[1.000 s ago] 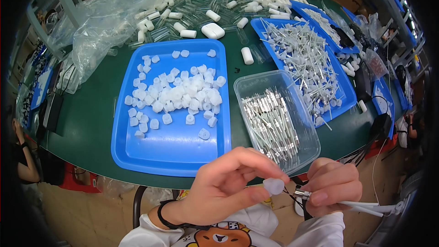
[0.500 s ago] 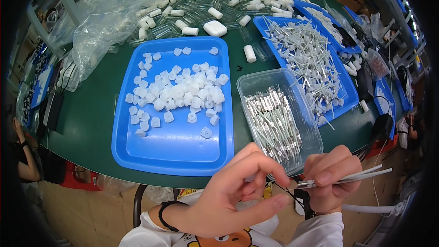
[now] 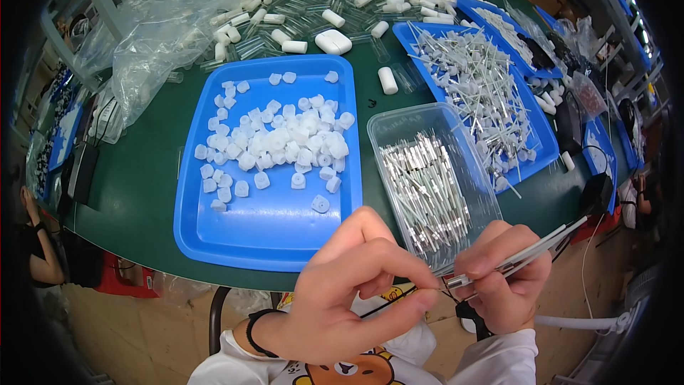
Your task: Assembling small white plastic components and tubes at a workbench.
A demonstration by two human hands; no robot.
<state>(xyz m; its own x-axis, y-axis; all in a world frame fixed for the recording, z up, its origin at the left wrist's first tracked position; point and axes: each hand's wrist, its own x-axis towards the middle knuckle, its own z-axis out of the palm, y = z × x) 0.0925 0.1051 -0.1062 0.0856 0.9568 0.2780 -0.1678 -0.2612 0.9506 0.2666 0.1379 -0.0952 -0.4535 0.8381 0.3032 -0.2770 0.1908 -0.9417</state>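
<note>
My right hand (image 3: pixel 507 281) grips a few thin white rods (image 3: pixel 543 244) with metal ends, which point toward my other hand. Just left of those ends, the thumb and index finger of my left hand (image 3: pixel 363 289) meet in a pinch; whatever lies between them is too small to make out. Both hands are at the table's near edge, in front of a clear plastic box (image 3: pixel 486 203) holding many similar metal-ended rods (image 3: pixel 427 196). To the left stands a blue tray (image 3: pixel 260 239) with a heap of small translucent white caps (image 3: pixel 285 139).
Another blue tray (image 3: pixel 538 153) at the right holds rods with white caps. Clear tubes (image 3: pixel 299 11) and white cylinders (image 3: pixel 333 18) cover the far table, near a white rounded case (image 3: pixel 333 42). A plastic bag (image 3: pixel 153 57) lies far left. Another person's arm (image 3: pixel 44 253) shows at the left edge.
My left thumb and index finger, apart before, have closed together near the metal ends. The rods in my right hand now tilt more steeply upward to the right.
</note>
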